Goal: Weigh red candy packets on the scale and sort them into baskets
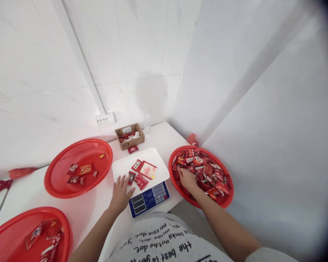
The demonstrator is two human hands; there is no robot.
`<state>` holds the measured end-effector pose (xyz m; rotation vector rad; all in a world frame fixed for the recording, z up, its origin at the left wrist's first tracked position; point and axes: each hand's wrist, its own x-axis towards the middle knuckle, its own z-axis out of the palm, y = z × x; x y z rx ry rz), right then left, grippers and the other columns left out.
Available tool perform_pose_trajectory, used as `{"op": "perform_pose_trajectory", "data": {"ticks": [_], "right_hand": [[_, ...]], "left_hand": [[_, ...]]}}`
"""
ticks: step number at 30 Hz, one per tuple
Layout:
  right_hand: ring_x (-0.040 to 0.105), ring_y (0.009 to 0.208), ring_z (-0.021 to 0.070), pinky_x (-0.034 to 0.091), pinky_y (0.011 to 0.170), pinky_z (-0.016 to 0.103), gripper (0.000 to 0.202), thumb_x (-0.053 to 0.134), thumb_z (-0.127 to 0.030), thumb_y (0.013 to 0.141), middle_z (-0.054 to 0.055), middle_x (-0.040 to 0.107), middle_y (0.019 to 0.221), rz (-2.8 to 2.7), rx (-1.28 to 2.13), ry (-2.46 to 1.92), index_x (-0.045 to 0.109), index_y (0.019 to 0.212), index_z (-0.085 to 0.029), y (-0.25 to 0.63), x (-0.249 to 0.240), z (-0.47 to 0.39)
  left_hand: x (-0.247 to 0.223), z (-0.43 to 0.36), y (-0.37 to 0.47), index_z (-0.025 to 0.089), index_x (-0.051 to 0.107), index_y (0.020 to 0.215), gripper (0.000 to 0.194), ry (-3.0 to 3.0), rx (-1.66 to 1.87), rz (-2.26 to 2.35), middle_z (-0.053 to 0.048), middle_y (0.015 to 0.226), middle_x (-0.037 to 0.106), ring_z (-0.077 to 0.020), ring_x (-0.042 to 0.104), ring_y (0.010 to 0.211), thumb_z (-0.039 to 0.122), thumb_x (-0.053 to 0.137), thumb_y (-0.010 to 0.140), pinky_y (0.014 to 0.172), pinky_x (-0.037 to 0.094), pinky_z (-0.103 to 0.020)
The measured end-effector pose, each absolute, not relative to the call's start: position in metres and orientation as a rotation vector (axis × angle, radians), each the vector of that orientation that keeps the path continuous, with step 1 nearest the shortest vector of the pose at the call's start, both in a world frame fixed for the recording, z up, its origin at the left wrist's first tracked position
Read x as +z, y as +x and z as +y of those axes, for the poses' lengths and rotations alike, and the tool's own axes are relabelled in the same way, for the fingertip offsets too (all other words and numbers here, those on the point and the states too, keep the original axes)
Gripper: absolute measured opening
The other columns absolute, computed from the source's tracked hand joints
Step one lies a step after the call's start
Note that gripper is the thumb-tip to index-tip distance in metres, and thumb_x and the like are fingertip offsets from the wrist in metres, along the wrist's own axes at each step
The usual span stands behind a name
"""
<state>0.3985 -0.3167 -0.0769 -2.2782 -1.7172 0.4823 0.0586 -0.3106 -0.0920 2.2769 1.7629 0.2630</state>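
L hand [120, 193] open on white rectangular scale tray [153, 154] w/ red packets [141, 182], R hand [187, 179] in full round red plastic basket [228, 204], grip unclear, hands apart

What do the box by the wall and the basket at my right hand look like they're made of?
Small box: brown, matte, thin-walled with printed lettering, so probably cardboard.

Basket at your right hand: glossy red with a smooth molded rim, so likely plastic; its packets hide most of the inside.
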Motion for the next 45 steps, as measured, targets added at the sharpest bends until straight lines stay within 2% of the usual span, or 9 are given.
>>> {"op": "perform_pose_trajectory", "data": {"ticks": [7, 12, 15, 19, 22, 29, 34, 41, 45], "right_hand": [[0.057, 0.100, 0.0181, 0.041, 0.090, 0.030, 0.034, 0.030, -0.026, 0.088, 0.009, 0.063, 0.107, -1.544, 0.405, -1.989, 0.059, 0.103, -0.017, 0.378, -0.046, -0.311], [0.060, 0.095, 0.0194, 0.046, 0.087, 0.035, 0.033, 0.033, -0.030, 0.087, 0.008, 0.066, 0.103, -1.402, 0.707, -1.752, 0.059, 0.105, -0.019, 0.347, -0.041, -0.295], [0.059, 0.102, 0.0188, 0.047, 0.089, 0.034, 0.037, 0.041, -0.029, 0.084, 0.009, 0.063, 0.113, -1.461, 0.816, -1.719, 0.055, 0.116, -0.018, 0.330, -0.053, -0.288], [0.034, 0.131, 0.0243, 0.029, 0.107, 0.041, 0.053, 0.052, -0.028, 0.080, 0.015, 0.040, 0.139, -1.742, 0.836, -1.752, 0.043, 0.131, -0.014, 0.314, -0.068, -0.290], [0.022, 0.136, 0.0269, 0.022, 0.110, 0.044, 0.058, 0.049, -0.028, 0.082, 0.018, 0.030, 0.144, -1.960, 0.863, -1.779, 0.036, 0.136, -0.010, 0.301, -0.076, -0.293], [0.030, 0.132, 0.0228, 0.027, 0.109, 0.039, 0.056, 0.049, -0.026, 0.082, 0.014, 0.036, 0.141, -2.102, 0.844, -1.611, 0.037, 0.135, -0.014, 0.283, -0.081, -0.300], [0.028, 0.133, 0.0237, 0.026, 0.109, 0.041, 0.047, 0.043, -0.028, 0.085, 0.012, 0.038, 0.140, -1.980, 0.562, -1.785, 0.044, 0.131, -0.017, 0.315, -0.075, -0.314], [0.025, 0.134, 0.0282, 0.024, 0.108, 0.044, 0.049, 0.043, -0.029, 0.084, 0.016, 0.034, 0.143, -1.871, 0.454, -2.120, 0.043, 0.131, -0.013, 0.350, -0.093, -0.330], [0.026, 0.134, 0.0264, 0.025, 0.108, 0.041, 0.050, 0.040, -0.032, 0.086, 0.015, 0.032, 0.143, -1.907, 0.475, -2.072, 0.041, 0.133, -0.014, 0.351, -0.100, -0.335]], "left_hand": [[-0.087, -0.312, 0.068, 0.022, 0.035, 0.137, 0.053, 2.259, 0.256, 1.730, -0.010, 0.145, 0.033, -0.0291, 0.018, 0.137, 0.041, 0.039, 0.088, 0.106, 0.022, -0.054], [-0.083, -0.311, 0.074, 0.019, 0.033, 0.139, 0.055, 2.238, 0.206, 1.707, -0.011, 0.147, 0.031, -0.0296, 0.015, 0.137, 0.040, 0.039, 0.088, 0.108, 0.020, -0.053], [-0.084, -0.310, 0.078, 0.018, 0.031, 0.140, 0.057, 2.240, 0.202, 1.698, -0.012, 0.148, 0.028, -0.0294, 0.014, 0.138, 0.041, 0.039, 0.089, 0.108, 0.019, -0.052], [-0.089, -0.306, 0.086, 0.019, 0.029, 0.140, 0.059, 2.254, 0.220, 1.698, -0.013, 0.149, 0.022, -0.0299, 0.014, 0.138, 0.044, 0.041, 0.087, 0.107, 0.020, -0.052], [-0.094, -0.300, 0.096, 0.018, 0.026, 0.141, 0.065, 2.264, 0.194, 1.692, -0.015, 0.150, 0.018, -0.0312, 0.013, 0.138, 0.046, 0.044, 0.086, 0.107, 0.020, -0.052], [-0.095, -0.284, 0.106, 0.017, 0.025, 0.141, 0.071, 2.417, 0.151, 1.623, -0.016, 0.151, 0.016, -0.0317, 0.011, 0.138, 0.055, 0.043, 0.083, 0.107, 0.017, -0.054], [-0.077, -0.274, 0.120, 0.023, 0.021, 0.143, 0.078, 2.415, 0.118, 1.702, -0.012, 0.152, 0.012, -0.0316, 0.005, 0.139, 0.063, 0.041, 0.080, 0.108, 0.009, -0.056], [-0.084, -0.265, 0.152, 0.023, 0.028, 0.141, 0.073, 2.253, 0.052, 1.872, -0.016, 0.150, 0.017, -0.0354, 0.010, 0.137, 0.067, 0.026, 0.082, 0.104, 0.012, -0.061], [-0.084, -0.256, 0.140, 0.025, 0.030, 0.140, 0.072, 2.457, 0.040, 1.650, -0.013, 0.150, 0.019, -0.0322, 0.014, 0.137, 0.067, 0.027, 0.082, 0.106, 0.014, -0.057]]}}
